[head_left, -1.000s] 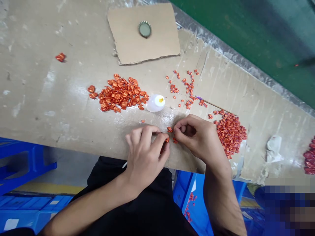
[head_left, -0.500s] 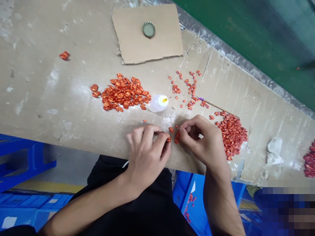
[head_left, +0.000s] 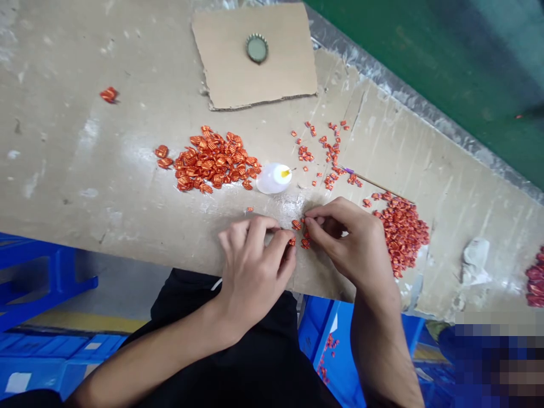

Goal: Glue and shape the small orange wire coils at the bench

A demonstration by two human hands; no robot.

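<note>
My left hand rests at the table's near edge, thumb and forefinger pinched on a small orange striped piece. My right hand is just to the right, its thumb and forefinger closed together at a tiny orange piece, largely covered by the fingertips. Between the hands lie a loose orange striped piece and another striped piece. Beyond them a white bottle with a yellow tip and fine needle lies near a heap of larger orange striped pieces.
Tiny orange bits are scattered past the bottle, beside a thin stick. A dense red-orange pile lies right of my right hand. Farther back, a bottle cap sits on cardboard. Another person's blurred shape shows at lower right.
My right hand has shifted slightly left, and its fingertips now meet at the tiny orange piece. My left hand keeps its pinch in the same place.
</note>
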